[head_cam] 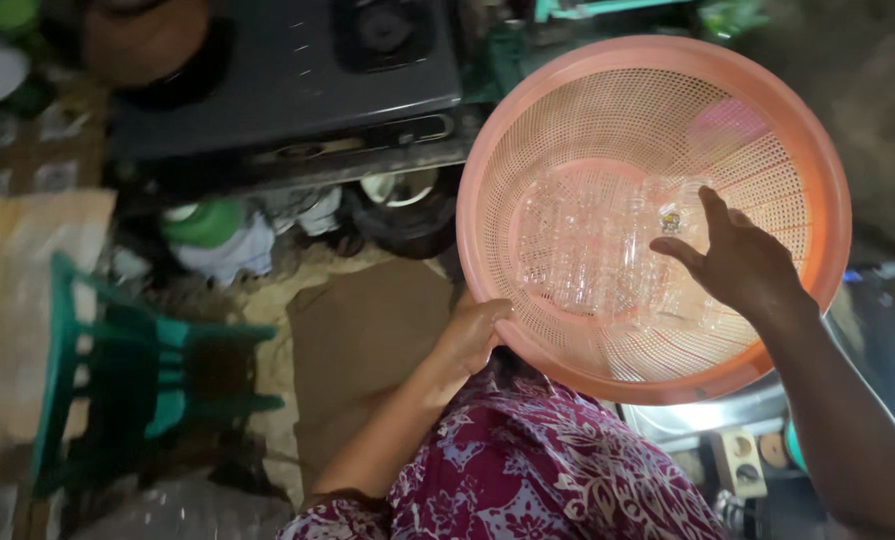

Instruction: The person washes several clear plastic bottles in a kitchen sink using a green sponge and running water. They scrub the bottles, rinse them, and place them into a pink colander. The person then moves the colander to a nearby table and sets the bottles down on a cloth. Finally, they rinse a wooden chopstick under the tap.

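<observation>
Dim kitchen floor and grey stove (288, 80) behind, round pink colander (528, 130) gripped at its near rim by the left hand (473, 335), right hand (738, 262) spread open inside it.

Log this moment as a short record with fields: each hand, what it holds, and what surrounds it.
Left hand: left hand grips the near rim of the basket.
Right hand: right hand lies open inside the basket, fingers spread on the mesh.
Held thing: round orange plastic sieve basket, tilted toward the camera, wet inside.
Below: green plastic chair, brown mat, dark gas stove.
Clothing: maroon floral garment.
</observation>
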